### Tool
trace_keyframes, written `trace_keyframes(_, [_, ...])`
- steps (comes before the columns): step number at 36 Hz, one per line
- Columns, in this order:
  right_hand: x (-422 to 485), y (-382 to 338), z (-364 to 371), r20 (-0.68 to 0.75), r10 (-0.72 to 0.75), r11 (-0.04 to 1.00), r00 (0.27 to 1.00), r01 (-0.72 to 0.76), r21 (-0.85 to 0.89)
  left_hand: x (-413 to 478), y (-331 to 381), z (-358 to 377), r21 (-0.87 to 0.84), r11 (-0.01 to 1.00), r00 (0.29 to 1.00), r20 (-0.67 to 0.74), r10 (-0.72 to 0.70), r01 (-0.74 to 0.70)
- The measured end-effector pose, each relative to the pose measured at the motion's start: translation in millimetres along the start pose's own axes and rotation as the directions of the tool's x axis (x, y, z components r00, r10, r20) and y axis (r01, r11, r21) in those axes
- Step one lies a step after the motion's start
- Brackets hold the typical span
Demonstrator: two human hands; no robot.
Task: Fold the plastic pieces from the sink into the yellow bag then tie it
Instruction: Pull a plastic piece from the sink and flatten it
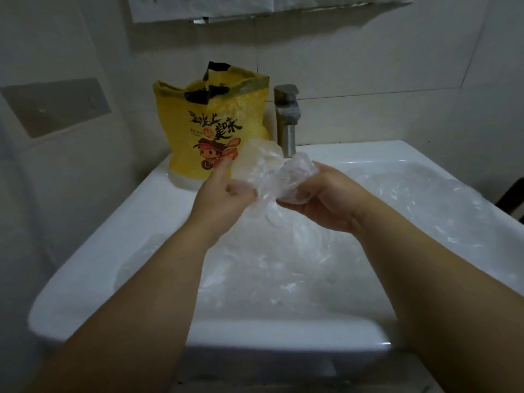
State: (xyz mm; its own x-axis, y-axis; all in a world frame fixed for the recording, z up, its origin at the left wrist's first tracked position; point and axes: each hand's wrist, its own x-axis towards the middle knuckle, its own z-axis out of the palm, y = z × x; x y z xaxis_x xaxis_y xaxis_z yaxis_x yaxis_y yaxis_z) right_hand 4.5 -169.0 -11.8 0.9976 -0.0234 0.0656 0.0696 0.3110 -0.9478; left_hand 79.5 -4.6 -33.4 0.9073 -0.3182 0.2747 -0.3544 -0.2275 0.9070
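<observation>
A crumpled clear plastic piece (273, 173) is held over the white sink (93, 251) between both hands. My left hand (224, 194) grips its left side with curled fingers, thumb up. My right hand (320, 197) grips its right side. More clear plastic pieces (297, 259) fill the basin below. The yellow bag (215, 126), printed with black characters and a cartoon figure, stands open on the sink's back left corner, just behind my left hand, with black handles sticking up.
A metal faucet (287, 117) rises at the back of the sink, right of the bag. Tiled wall lies behind, with a grey panel (56, 106) on the left. A dark object (513, 199) shows at the right edge.
</observation>
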Motion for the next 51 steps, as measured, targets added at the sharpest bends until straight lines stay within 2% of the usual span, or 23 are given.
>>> trace_keyframes(4, [-7.3,-1.4,3.2,0.011,0.084,0.993,0.996,-0.083,-0.089,1.5,-3.5,0.2,0.089,0.995,0.997,-0.057,0.059,-0.054])
trace_keyframes(7, [-9.1,-3.6,3.3,0.005,0.173,0.960,0.985,-0.167,-0.224,1.9,-3.3,-3.1,0.048,0.995,0.985,-0.141,0.098,-0.092])
trace_keyframes(9, [-9.7,-2.1,3.1,-0.052,0.206,0.923,0.977,-0.211,-0.321,1.5,-0.1,-3.4,-0.003,0.996,0.982,-0.169,0.089,-0.091])
trace_keyframes(15, [-6.3,6.9,3.0,-0.168,0.054,0.825,0.984,-0.138,-0.548,3.3,0.9,-3.3,-0.250,0.968,0.994,-0.112,-0.015,-0.013])
trace_keyframes(18, [-4.5,9.7,1.1,-0.255,-0.068,0.683,0.965,-0.142,-0.716,2.6,3.9,-2.2,-0.305,0.952,0.998,-0.062,-0.024,0.003])
trace_keyframes(20, [-3.5,11.4,-1.3,-0.257,-0.150,0.573,0.955,-0.128,-0.810,-0.1,6.7,-1.3,-0.305,0.952,1.000,-0.013,-0.016,0.011])
trace_keyframes(22, [-2.8,12.0,-3.1,-0.245,-0.222,0.541,0.944,-0.090,-0.836,-1.9,6.9,-2.0,-0.285,0.958,0.998,0.066,-0.013,0.031])
trace_keyframes(25, [-0.9,11.7,-4.0,-0.255,-0.288,0.557,0.923,-0.055,-0.829,-2.0,10.6,-3.3,-0.415,0.904,0.987,0.155,-0.035,0.097])
trace_keyframes(27, [-0.5,10.9,-3.1,-0.274,-0.306,0.580,0.912,-0.050,-0.813,-0.7,13.4,-3.5,-0.460,0.877,0.987,0.135,-0.086,0.140])
trace_keyframes(29, [-1.0,8.9,-1.7,-0.290,-0.308,0.625,0.906,-0.036,-0.780,-1.0,13.5,-2.7,-0.315,0.942,0.993,0.043,-0.108,0.115])
trace_keyframes(30, [-1.7,7.5,-0.6,-0.295,-0.303,0.660,0.906,-0.024,-0.751,-2.3,11.9,-2.6,-0.211,0.975,0.998,0.011,-0.067,0.068])
trace_keyframes(32, [-3.2,4.9,1.6,-0.294,-0.272,0.746,0.916,0.007,-0.666,-5.8,7.4,-1.2,-0.065,0.997,0.999,0.042,0.032,-0.029])
trace_keyframes(34, [-5.8,3.0,4.7,-0.263,-0.223,0.831,0.939,0.042,-0.555,-9.0,4.8,1.0,-0.009,0.998,0.994,0.084,0.067,-0.067])
trace_keyframes(36, [-7.6,2.1,5.9,-0.214,-0.190,0.890,0.958,0.076,-0.449,-11.4,10.6,3.4,-0.094,0.995,0.993,0.113,0.029,-0.019])
trace_keyframes(38, [-8.8,0.9,6.4,-0.187,-0.184,0.923,0.965,0.104,-0.371,-13.3,20.8,2.4,-0.308,0.944,0.984,0.164,-0.073,0.121])
trace_keyframes(40, [-9.3,-0.1,6.3,-0.190,-0.179,0.948,0.965,0.117,-0.296,-12.7,21.9,0.8,-0.400,0.905,0.976,0.207,-0.063,0.143])
trace_keyframes(44, [-7.8,0.2,2.4,-0.166,-0.151,0.965,0.974,0.109,-0.240,-12.8,14.9,-1.4,-0.184,0.983,0.969,0.244,0.037,0.009])
trace_keyframes(49, [-5.4,2.8,3.9,-0.108,-0.010,0.982,0.994,-0.010,-0.190,-15.5,11.1,4.9,-0.125,0.992,0.974,0.219,0.053,-0.026])
trace_keyframes(51, [-4.7,4.2,4.7,-0.093,0.050,0.972,0.994,-0.070,-0.222,-16.5,12.0,3.5,-0.066,0.996,0.974,0.216,0.071,-0.057])
